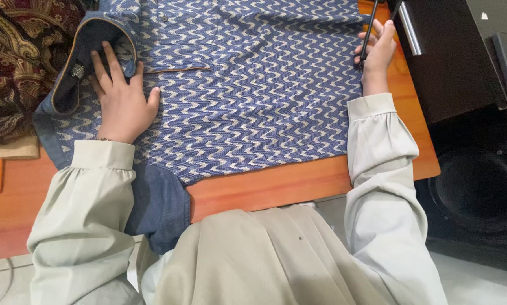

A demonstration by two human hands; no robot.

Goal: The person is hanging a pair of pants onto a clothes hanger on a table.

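A blue woven shirt with a cream zigzag pattern (248, 101) lies spread flat across an orange-brown wooden desk (276, 186), its dark blue collar (87, 53) turned toward the upper left and one plain denim-blue sleeve (157, 206) hanging over the desk's near edge, beside the person's lap.

The left hand (123, 99) rests palm down on the shirt just below the collar, fingers spread wide and flat against the cloth, fingertips reaching onto the collar's inner band. It grips nothing; it simply presses on the fabric. A pale grey-green cuffed sleeve (95, 169) covers the forearm behind it.

The right hand (377, 48) sits at the shirt's far right edge, near the top corner of the desk. Its fingers are curled around a thin black stick-like object (368, 34) (whether it is a pen or some other tool cannot be told), held upright and slightly tilted, its lower end touching or very close to the shirt's edge.

A dark brown paisley-patterned cloth (16, 62) lies at the upper left, touching the shirt's collar side. To the right of the desk stands a dark cabinet with a metal bar handle (412, 28), and below it a black round speaker cone (479, 189).
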